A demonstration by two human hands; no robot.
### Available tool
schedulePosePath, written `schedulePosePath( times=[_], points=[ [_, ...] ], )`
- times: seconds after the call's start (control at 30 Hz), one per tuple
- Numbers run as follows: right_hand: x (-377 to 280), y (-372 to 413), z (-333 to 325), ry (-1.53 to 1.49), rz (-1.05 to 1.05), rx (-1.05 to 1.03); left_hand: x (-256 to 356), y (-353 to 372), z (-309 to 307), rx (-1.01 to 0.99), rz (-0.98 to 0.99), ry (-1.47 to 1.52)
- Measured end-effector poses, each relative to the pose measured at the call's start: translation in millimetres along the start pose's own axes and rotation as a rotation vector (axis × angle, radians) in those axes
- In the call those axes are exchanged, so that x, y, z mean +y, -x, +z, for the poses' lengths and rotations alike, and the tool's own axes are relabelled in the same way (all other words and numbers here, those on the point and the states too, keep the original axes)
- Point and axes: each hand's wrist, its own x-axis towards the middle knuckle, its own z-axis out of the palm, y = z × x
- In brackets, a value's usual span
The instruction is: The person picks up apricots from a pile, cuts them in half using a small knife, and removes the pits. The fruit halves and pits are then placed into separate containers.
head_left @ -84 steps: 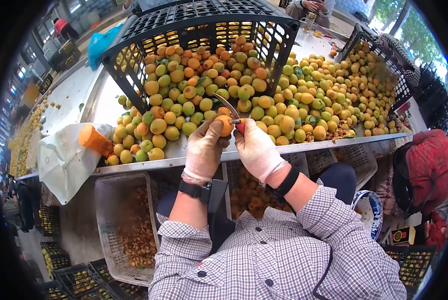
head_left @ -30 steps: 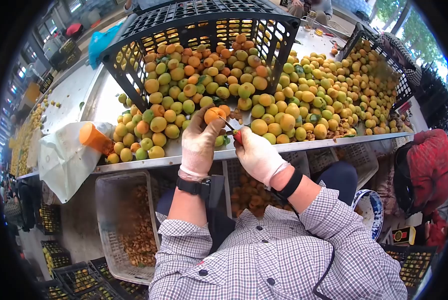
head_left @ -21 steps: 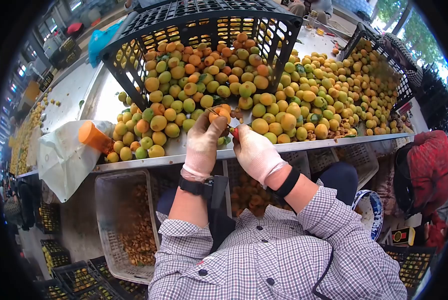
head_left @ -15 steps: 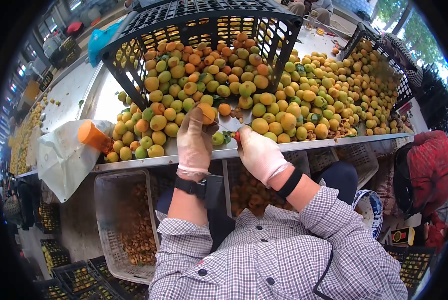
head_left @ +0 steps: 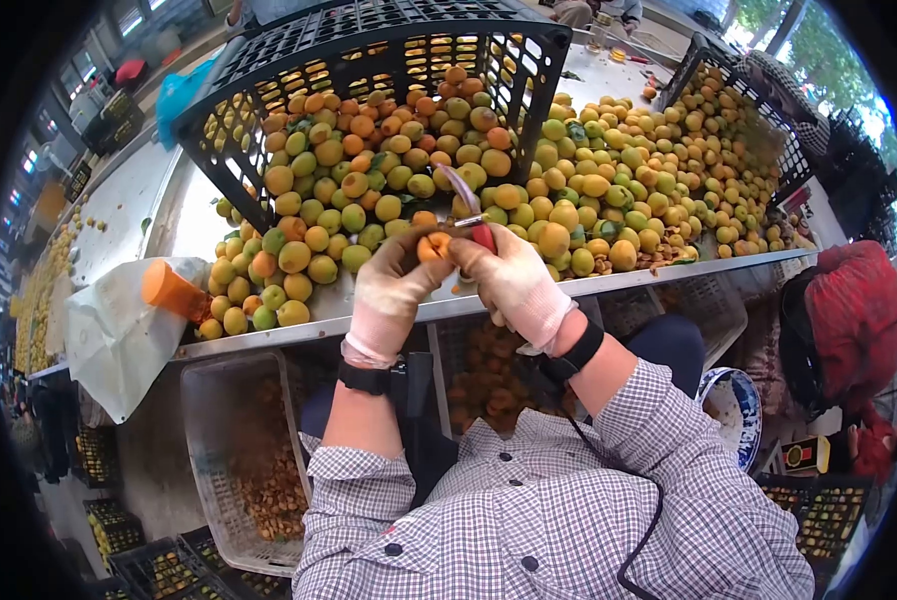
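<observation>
My left hand (head_left: 394, 285), in a pale stained glove, pinches an orange apricot (head_left: 433, 247) that looks split open. Close against it on the right, my right hand (head_left: 517, 282), gloved too, holds a knife (head_left: 461, 190) by its red handle, the curved blade pointing up and away. The thumb of that hand touches the fruit. Both hands are over the metal table edge (head_left: 359, 322). Just beyond them, a black crate (head_left: 559, 60) lies tipped on its side with apricots (head_left: 354, 185) spilling from it.
An orange cup (head_left: 169, 290) lies on a white plastic bag (head_left: 119, 345) at left. Below the table stand a white basket of pits (head_left: 201, 440) and a basket of apricot pieces (head_left: 484, 385). A second black crate (head_left: 804, 175) and a person in red (head_left: 854, 320) are at right.
The apricot, whole before, now looks split. My hands have come together, and the knife blade, then pointed at the fruit, now points upward. The view has shifted slightly.
</observation>
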Motion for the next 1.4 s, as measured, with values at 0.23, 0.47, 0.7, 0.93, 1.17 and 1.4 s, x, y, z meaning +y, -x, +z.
schedulePosePath(
  times=[0.23, 0.47, 0.7, 0.93, 1.17, 1.4],
  points=[
    [20, -9, -12, -0.368, -0.052, -0.165, 2, 2, -2, -0.149, -0.076, 0.025],
    [29, -14, -20, -0.981, 0.135, -0.339, -12, -4, -4, -0.251, -0.014, 0.540],
    [38, -19, -17, -1.117, 0.122, -0.446, -17, -8, 1, -0.191, 0.030, 0.607],
    [40, -23, -16, -1.150, 0.099, -0.410, -27, -14, -7, -0.135, 0.034, 0.660],
    [22, -8, -32, -0.658, -0.043, -0.246, -12, -4, -13, -0.092, -0.118, 0.184],
    [30, -3, -47, 0.032, -0.019, -0.081, 18, 4, -5, -0.445, -0.265, -0.547]
  ],
)
